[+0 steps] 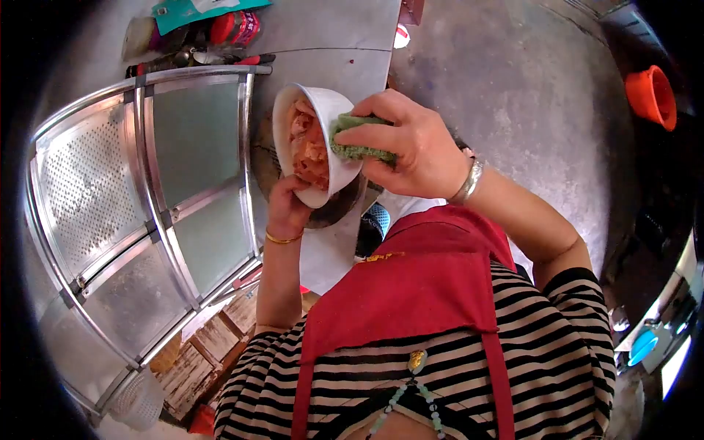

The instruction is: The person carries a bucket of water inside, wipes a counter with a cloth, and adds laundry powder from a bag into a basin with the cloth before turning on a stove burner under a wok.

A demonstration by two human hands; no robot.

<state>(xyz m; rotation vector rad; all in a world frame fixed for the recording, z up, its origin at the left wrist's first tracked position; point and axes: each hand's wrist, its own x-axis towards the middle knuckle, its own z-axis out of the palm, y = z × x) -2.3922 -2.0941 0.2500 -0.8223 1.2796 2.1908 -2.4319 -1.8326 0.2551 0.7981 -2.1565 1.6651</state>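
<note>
Head view, the only one I have. I see the left hand point(287, 209) under a white bowl point(334, 121), its fingers closed on the lower rim and holding the bowl tipped on edge, so that the open mouth faces left and the outer wall faces right. Pinkish-orange food point(308, 147), which looks like raw meat pieces, lies inside against the wall. The bowl's long axis runs up and down the picture, from the rim near the top of the table point(330, 44) to the rim in the left hand.

The right hand point(414, 143) comes in from the right, its fingers clamped on a green scouring sponge point(356, 143). The sponge touches the bowl's outer wall and rim, lying roughly crosswise to the bowl's axis, so the sponge sits directly right of the bowl and the right hand is right behind it. The left hand is the nearer one to the bowl's base rim; the right hand meets the bowl only through the sponge.

Beneath the bowl I make out a dark round pan or pot point(345, 205), partly hidden. To the left stands a curved steel rack point(147, 191) with perforated panels. At the top of the table lie a teal packet point(198, 11) and a red-lidded jar point(235, 28). An orange basin point(651, 95) rests on the concrete floor, well apart to the right.
</note>
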